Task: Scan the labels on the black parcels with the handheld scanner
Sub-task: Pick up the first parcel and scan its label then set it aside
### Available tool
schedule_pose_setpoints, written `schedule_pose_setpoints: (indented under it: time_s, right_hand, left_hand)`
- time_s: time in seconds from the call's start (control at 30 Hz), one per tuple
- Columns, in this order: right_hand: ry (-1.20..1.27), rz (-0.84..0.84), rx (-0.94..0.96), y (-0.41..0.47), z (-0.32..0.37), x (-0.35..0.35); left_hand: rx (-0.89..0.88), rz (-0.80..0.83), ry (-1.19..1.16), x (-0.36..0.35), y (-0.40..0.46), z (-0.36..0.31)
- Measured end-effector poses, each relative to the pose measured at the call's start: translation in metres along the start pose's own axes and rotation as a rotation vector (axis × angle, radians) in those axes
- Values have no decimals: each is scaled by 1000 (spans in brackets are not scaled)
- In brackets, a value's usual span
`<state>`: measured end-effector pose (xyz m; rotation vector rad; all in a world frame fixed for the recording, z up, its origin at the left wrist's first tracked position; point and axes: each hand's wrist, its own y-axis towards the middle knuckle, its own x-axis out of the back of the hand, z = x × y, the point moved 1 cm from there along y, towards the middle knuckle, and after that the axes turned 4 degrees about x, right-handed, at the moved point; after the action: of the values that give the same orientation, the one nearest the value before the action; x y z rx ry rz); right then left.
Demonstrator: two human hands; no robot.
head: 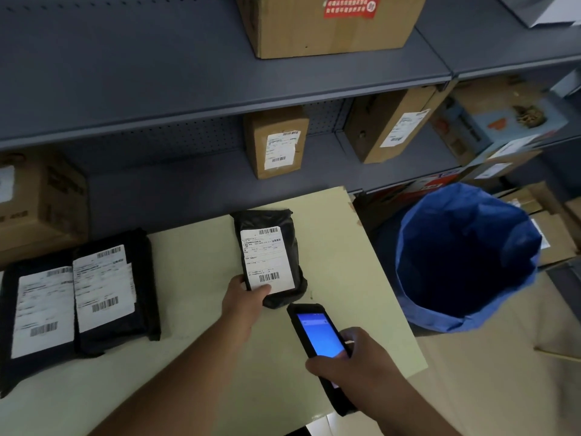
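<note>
The left hand (243, 302) grips the near edge of a black parcel (270, 256) on the table (195, 265). Just right of it, the right hand (355, 363) clasps the scanner (317, 338) — screen lit. Scanning looks underway; next, aim the scanner's tip at the barcode (269, 276).
</note>
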<state>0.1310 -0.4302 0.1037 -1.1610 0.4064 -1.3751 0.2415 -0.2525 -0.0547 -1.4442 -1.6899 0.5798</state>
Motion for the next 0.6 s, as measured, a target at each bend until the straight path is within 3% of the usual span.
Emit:
schedule_pose_setpoints:
  time_s: [0.6]
  right_hand:
    - [36,-67,-41,10,-24,19]
  left_hand:
    - [-16,151,148,-50,18,-29]
